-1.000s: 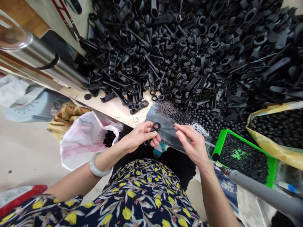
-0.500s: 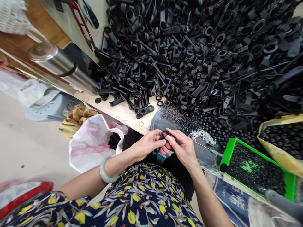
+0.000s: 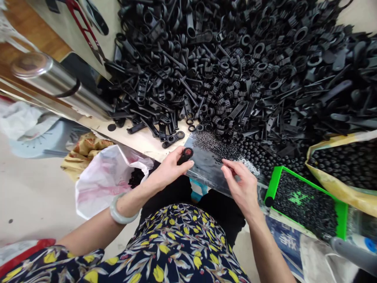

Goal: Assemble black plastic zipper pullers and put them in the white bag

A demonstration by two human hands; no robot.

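Note:
My left hand (image 3: pixel 168 169) is closed around a black plastic lever-like part (image 3: pixel 185 157) with a round, ring-shaped end that faces up. My right hand (image 3: pixel 243 185) is apart from it, low over the grey work surface (image 3: pixel 203 167). Its thumb and forefinger are drawn together in a pinch beside a few tiny black pieces (image 3: pixel 218 160); whatever is between the fingertips is too small to make out. Just beyond the hands lies a spread of small dark pins (image 3: pixel 210 142), and a heap of shiny silver pins (image 3: pixel 249 166) is right behind my right hand.
A large heap of black plastic parts (image 3: pixel 218 78) covers the table's back. At right are a green tray (image 3: pixel 275 184) of small black pieces and a yellow-edged bag (image 3: pixel 326 175) of black balls. A steel flask (image 3: pixel 61 80) stands left; a white bag (image 3: pixel 94 188) hangs below the edge.
My hands, together on the black part before, have separated. The left keeps the part and has moved left; the right has let go and moved right to the tiny pieces. The view has shifted slightly.

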